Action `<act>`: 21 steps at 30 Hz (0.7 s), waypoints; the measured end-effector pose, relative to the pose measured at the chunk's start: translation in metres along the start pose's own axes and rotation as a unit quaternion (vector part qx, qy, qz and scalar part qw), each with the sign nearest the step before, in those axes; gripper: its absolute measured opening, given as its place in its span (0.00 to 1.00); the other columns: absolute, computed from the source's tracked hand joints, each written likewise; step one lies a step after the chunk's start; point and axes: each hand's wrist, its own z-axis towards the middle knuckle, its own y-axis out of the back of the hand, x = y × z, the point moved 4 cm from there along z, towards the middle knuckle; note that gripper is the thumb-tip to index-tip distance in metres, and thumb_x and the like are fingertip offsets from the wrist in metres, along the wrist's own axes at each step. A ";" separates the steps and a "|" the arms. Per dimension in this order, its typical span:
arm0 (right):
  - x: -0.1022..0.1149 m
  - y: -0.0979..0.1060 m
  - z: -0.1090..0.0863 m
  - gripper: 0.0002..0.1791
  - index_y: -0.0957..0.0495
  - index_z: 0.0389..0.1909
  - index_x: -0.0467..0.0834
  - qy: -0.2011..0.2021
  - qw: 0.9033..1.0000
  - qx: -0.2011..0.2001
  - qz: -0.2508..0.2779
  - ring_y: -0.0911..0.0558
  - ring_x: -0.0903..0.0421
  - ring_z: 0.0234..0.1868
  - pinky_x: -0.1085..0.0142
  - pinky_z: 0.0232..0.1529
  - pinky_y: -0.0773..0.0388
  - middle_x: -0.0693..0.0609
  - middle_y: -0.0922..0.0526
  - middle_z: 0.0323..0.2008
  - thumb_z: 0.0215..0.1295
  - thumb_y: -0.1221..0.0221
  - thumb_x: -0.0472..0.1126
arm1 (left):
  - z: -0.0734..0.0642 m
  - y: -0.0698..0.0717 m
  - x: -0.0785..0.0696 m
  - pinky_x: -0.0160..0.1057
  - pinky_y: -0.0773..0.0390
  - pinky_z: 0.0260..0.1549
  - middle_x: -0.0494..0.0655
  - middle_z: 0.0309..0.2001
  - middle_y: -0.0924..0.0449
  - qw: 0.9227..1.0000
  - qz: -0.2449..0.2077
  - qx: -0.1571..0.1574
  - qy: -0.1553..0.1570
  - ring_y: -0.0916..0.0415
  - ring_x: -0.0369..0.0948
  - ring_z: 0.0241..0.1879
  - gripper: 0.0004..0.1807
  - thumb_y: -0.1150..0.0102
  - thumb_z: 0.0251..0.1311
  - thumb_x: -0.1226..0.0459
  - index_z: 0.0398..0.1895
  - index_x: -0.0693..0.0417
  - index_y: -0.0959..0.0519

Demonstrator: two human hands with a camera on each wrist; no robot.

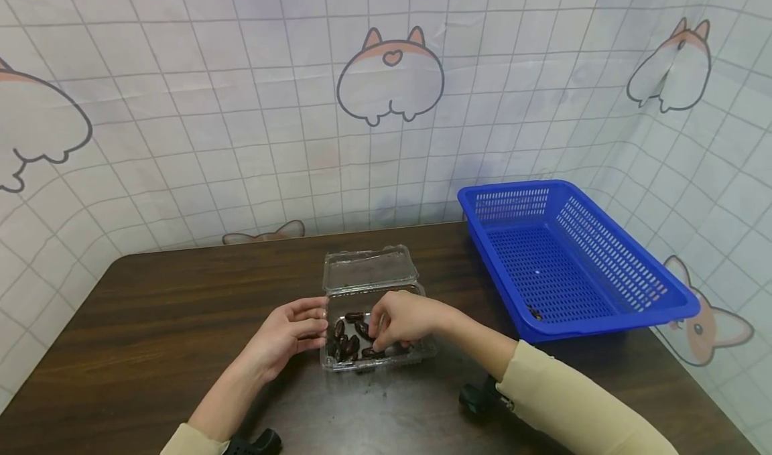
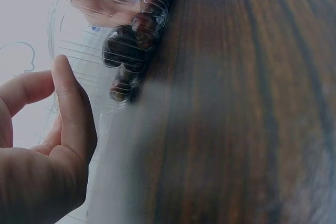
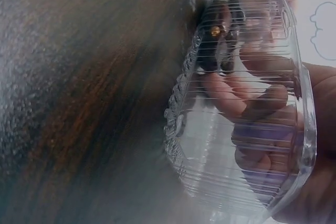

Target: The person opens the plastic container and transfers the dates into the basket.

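Several shiny dark brown dates [image 1: 350, 348] lie in a clear plastic clamshell box [image 1: 424, 348] on the table. Its lid [image 1: 368, 271] is folded back toward the wall. At the box's left side, my left hand [image 1: 283, 338] touches the rim with extended fingers. In the left wrist view, a fingertip [image 2: 61, 69] meets the clear wall, and dates show through the plastic. My right hand [image 1: 407, 315] reaches down inside the box, thumb and fingers bent over the dates. Through the ribbed wall those bent fingers [image 3: 226, 95] appear; I cannot tell whether they pinch a date.
A blue perforated plastic basket [image 1: 603, 254] stands at the right, with a small dark brown item [image 1: 535, 313] in its near left corner. The dark wood table [image 1: 151, 334] meets a wall covering [image 1: 271, 140] of white grid with cartoon animals.
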 end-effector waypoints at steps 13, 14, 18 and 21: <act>0.003 -0.006 0.001 0.05 0.13 0.33 0.44 0.022 0.998 0.007 -0.054 0.20 0.60 0.20 0.68 0.21 0.24 0.59 0.15 0.24 0.59 0.27 0.33 | 0.000 0.000 0.000 0.38 0.14 0.40 0.52 0.46 0.23 1.000 0.002 0.001 -0.001 0.21 0.39 0.36 0.29 0.43 0.70 0.75 0.72 0.72 0.37; 0.003 -0.006 0.001 0.05 0.13 0.33 0.44 0.025 0.998 0.006 -0.060 0.20 0.60 0.21 0.69 0.22 0.24 0.59 0.15 0.23 0.59 0.27 0.33 | 0.000 0.000 0.000 0.38 0.14 0.40 0.52 0.46 0.23 1.000 0.001 0.001 -0.002 0.21 0.39 0.36 0.29 0.43 0.69 0.75 0.72 0.72 0.37; 0.003 -0.008 0.002 0.06 0.13 0.32 0.45 0.033 0.996 0.001 -0.078 0.20 0.62 0.23 0.69 0.25 0.24 0.60 0.16 0.23 0.58 0.28 0.32 | 0.001 0.000 0.000 0.38 0.14 0.40 0.52 0.46 0.23 1.000 -0.002 0.001 -0.002 0.21 0.39 0.36 0.29 0.43 0.69 0.76 0.72 0.72 0.37; 0.004 -0.009 0.003 0.06 0.14 0.32 0.44 0.040 0.995 0.001 -0.090 0.20 0.64 0.24 0.70 0.27 0.23 0.60 0.17 0.23 0.58 0.28 0.32 | 0.000 0.000 0.000 0.38 0.14 0.40 0.52 0.46 0.23 1.000 -0.003 0.001 -0.002 0.21 0.39 0.36 0.29 0.43 0.69 0.76 0.72 0.72 0.37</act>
